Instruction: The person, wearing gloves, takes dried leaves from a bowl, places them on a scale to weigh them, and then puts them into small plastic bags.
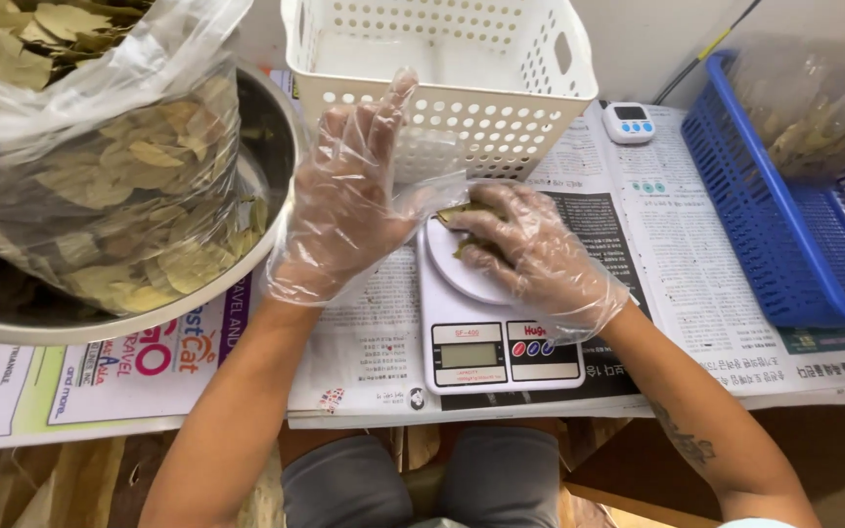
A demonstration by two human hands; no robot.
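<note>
Dried leaves (468, 212) on the scale mostly hidden under the right hand (530, 252).

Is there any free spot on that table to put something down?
Yes: the newspaper between the kitchen scale and the blue basket, below the small timer. The newspaper strip under the steel bowl is also bare. Between bowl, white basket and scale it is crowded with both gloved hands.

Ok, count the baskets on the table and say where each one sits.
2. A white basket stands at the back, just behind the scale. A blue basket sits at the right edge, partly cut off; others may lie out of view.
</note>
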